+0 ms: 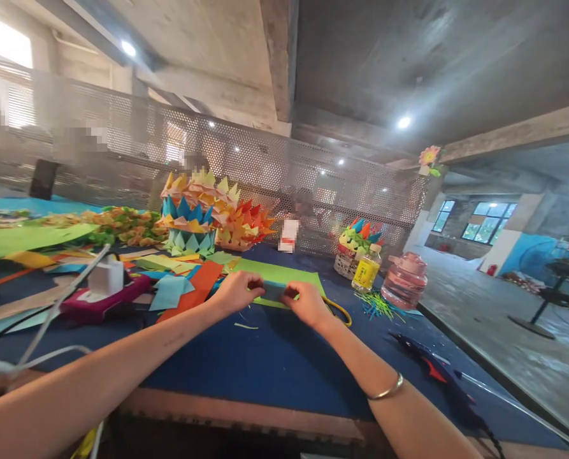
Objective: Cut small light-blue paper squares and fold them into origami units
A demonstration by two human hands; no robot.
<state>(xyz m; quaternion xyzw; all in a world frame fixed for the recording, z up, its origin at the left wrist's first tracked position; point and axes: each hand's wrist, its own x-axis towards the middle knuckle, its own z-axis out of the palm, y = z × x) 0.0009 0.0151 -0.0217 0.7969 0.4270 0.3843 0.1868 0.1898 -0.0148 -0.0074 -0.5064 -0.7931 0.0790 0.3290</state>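
Note:
A small blue paper strip (274, 291) is stretched between my two hands above the dark blue tabletop (265, 357). My left hand (240, 292) pinches its left end, and my right hand (307, 301) pinches the right end. Under and behind the strip lies a green paper sheet (308, 275). Yellow-handled scissors (341, 312) rest beside my right hand, partly hidden by it. Orange paper (195, 292) and light blue paper (170, 292) lie to the left of my left hand.
Folded-paper baskets (188, 223) stand at the back left. A yellow-labelled bottle (366, 271), a pink jug (404, 280) and thin green-blue strips (380, 306) are on the right. Nearer lies a glue gun (432, 366). At left sits a purple power strip (105, 299) with cables.

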